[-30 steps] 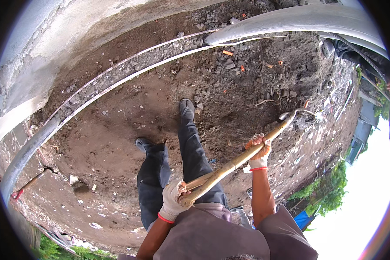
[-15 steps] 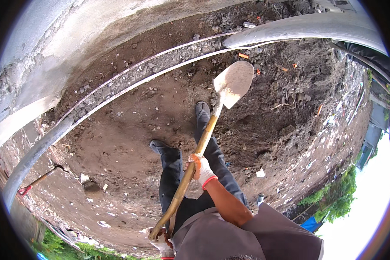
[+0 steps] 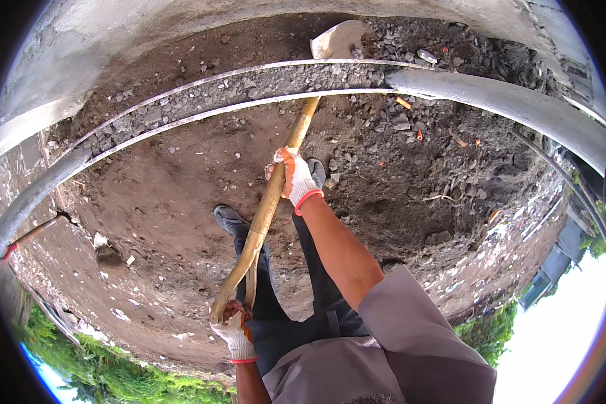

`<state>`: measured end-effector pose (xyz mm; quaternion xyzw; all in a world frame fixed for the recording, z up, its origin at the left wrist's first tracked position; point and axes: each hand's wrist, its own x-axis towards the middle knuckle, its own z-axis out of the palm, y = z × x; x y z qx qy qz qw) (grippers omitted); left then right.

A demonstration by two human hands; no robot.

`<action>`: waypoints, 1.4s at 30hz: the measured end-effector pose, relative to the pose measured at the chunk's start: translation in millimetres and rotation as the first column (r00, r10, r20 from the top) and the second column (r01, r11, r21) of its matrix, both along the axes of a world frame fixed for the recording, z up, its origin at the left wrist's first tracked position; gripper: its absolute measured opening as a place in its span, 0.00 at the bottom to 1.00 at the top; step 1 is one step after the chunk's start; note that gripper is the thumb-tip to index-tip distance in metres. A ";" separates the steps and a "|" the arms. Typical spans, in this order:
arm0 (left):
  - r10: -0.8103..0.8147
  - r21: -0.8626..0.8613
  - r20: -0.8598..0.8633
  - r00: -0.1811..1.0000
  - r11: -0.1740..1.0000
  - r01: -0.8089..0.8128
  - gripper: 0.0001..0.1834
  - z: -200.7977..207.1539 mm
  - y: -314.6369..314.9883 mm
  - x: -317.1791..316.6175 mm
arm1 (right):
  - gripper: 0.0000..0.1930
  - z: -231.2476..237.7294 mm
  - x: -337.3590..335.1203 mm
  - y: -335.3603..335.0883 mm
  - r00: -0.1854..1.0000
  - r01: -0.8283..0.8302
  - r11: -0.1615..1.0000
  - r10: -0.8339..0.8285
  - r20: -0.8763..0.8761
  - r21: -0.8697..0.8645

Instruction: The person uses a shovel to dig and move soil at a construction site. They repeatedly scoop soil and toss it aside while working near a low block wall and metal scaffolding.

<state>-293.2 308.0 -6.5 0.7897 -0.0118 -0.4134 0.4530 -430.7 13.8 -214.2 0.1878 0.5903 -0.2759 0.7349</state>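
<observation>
A shovel with a bent, pale wooden handle [image 3: 266, 209] slants across the view, held in both hands. My right hand [image 3: 293, 174], in a white glove with orange palm and red cuff, is closed round the middle of the handle. My left hand [image 3: 234, 331], gloved alike, grips the handle's near end beside my thigh. The shovel's blade [image 3: 337, 42] shows beyond a long trough of broken stone [image 3: 242, 87]. That trough hides the stretch of handle between its two rims. Whether the blade touches the dirt I cannot tell.
Grey pipe [image 3: 498, 97] continues from the trough at right and left. A concrete wall [image 3: 148, 40] curves behind it. Dark loose soil with stones and orange scraps [image 3: 402, 103] lies right of my feet. Another tool with a red grip [image 3: 30, 239] lies far left.
The shovel has gone forward and left; its blade, before on the near side of the trough, is now beyond it. Both hands moved with the handle, staying closed on it.
</observation>
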 end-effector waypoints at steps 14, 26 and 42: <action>-0.186 0.066 -0.068 0.980 0.979 0.191 0.17 100.8 -47.4 -10.9 | 0.11 71.4 -72.0 32.4 0.935 0.342 0.921 -0.315 0.163 -0.185; -0.379 -0.059 -0.133 0.916 0.926 0.374 0.09 110.0 -81.1 10.0 | 0.11 83.1 -72.3 21.6 0.961 0.228 0.971 -0.214 -0.174 0.069; -0.410 -0.231 -0.347 0.843 0.909 0.346 0.05 177.0 -40.5 7.6 | 0.11 197.7 -134.7 114.8 0.846 0.472 0.873 -0.488 -0.216 -0.122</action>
